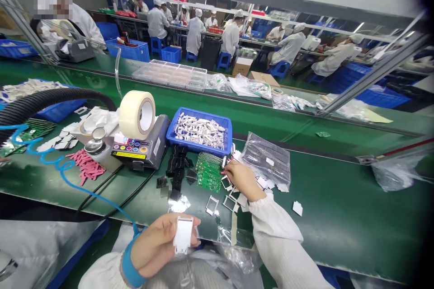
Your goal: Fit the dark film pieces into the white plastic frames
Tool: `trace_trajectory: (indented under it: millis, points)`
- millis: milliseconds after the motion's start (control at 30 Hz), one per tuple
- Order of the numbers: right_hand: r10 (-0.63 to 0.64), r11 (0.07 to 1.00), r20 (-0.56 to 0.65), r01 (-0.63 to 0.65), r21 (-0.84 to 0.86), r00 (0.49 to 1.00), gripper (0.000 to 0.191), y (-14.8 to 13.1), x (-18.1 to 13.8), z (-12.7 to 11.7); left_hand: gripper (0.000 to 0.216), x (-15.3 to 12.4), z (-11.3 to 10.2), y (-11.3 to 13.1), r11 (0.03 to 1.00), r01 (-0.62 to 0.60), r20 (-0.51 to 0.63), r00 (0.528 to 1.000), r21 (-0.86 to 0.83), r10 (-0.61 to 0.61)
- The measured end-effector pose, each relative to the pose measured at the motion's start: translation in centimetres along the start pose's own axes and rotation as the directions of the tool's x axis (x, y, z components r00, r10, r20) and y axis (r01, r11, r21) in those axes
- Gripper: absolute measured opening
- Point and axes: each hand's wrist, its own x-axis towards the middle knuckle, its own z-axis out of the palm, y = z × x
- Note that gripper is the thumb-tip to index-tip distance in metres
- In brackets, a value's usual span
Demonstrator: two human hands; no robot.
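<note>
Over the table's front edge, my left hand (152, 244) is closed around a small white plastic frame with a white backing (183, 235). A blue wrist strap (131, 265) circles that wrist. My right hand (242, 179) reaches to the right side of a stack of green circuit boards (208, 176). Its fingertips are pinched together; whatever is between them is too small to make out. White rectangular frames (212, 206) and white flat pieces lie below and around it. Dark thin squares and black strips (176, 169) are left of the boards.
Behind the boards stands a blue tray (194, 145) of white frames. A grey tape dispenser (156, 149) carries a large tape roll (130, 115). Pink strips (88, 165), a coiled blue cord (68, 179) and a black hose (61, 97) are left. A bagged black stack (267, 158) is right.
</note>
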Motion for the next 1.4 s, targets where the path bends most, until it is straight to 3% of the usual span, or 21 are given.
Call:
trace_trajectory:
  millis: [300, 400, 467, 533, 600, 633, 700, 900, 1100, 1233, 1333, 1400]
  points:
    - [0.033, 0.998, -0.18, -0.023, 0.056, 0.983, 0.021, 0.4, -1.8, -0.7, 0.044, 0.0, 0.5, 0.4, 1.0, 0.004, -0.047, 0.999, -0.001, -0.004]
    - [0.052, 0.993, -0.256, -0.024, 0.113, 0.965, 0.021, -0.9, -3.7, -2.2, 0.044, 0.0, 0.6, 0.4, 1.0, -0.011, -0.077, 0.997, 0.001, 0.011]
    - [-0.026, 0.979, -0.293, 0.084, 0.187, 0.956, 0.019, -2.9, -5.6, -3.5, 0.045, 0.1, 0.8, 0.3, 1.0, -0.014, -0.097, 0.995, 0.008, 0.015]
    - [-0.219, 0.904, -0.369, 0.331, 0.272, 0.903, 0.015, -5.5, -7.5, -5.0, 0.046, 0.3, 1.1, 0.3, 0.999, -0.012, -0.106, 0.994, 0.03, 0.015]
    - [-0.393, 0.796, -0.47, 0.548, 0.257, 0.79, 0.013, -8.0, -8.9, -6.2, 0.046, 0.3, 1.3, 0.4, 0.999, -0.017, -0.099, 0.995, 0.046, 0.021]
    - [-0.445, 0.766, -0.501, 0.606, 0.216, 0.742, 0.013, -9.0, -9.3, -6.7, 0.046, 0.3, 1.3, 0.4, 0.999, -0.022, -0.092, 0.995, 0.048, 0.027]
    - [-0.495, 0.773, -0.514, 0.625, 0.107, 0.7, 0.014, -10.4, -9.5, -7.2, 0.041, 0.3, 1.3, 0.5, 0.998, -0.041, -0.077, 0.996, 0.048, 0.044]
    - [-0.57, 0.799, -0.472, 0.589, -0.125, 0.673, 0.018, -11.8, -8.5, -7.2, 0.036, 0.0, 0.7, 0.5, 0.993, -0.093, -0.104, 0.99, 0.065, 0.1]
    - [-0.501, 0.83, -0.59, 0.545, -0.12, 0.633, 0.017, -13.3, -8.7, -6.1, 0.04, 0.0, 0.8, 0.5, 0.992, -0.125, -0.154, 0.98, 0.027, 0.127]
    - [-0.47, 0.823, -0.607, 0.567, -0.037, 0.641, 0.018, -13.9, -8.4, -5.6, 0.035, 0.0, 0.8, 0.6, 0.99, -0.136, -0.126, 0.982, 0.032, 0.139]
    - [-0.414, 0.773, -0.646, 0.622, 0.122, 0.641, 0.02, -13.9, -7.8, -5.3, 0.033, -0.1, 0.4, 0.7, 0.986, -0.152, -0.125, 0.979, 0.063, 0.158]
    - [-0.357, 0.715, -0.595, 0.62, 0.323, 0.72, 0.021, -13.7, -7.4, -5.1, 0.034, -0.2, 0.1, 0.8, 0.985, -0.147, -0.134, 0.978, 0.089, 0.158]
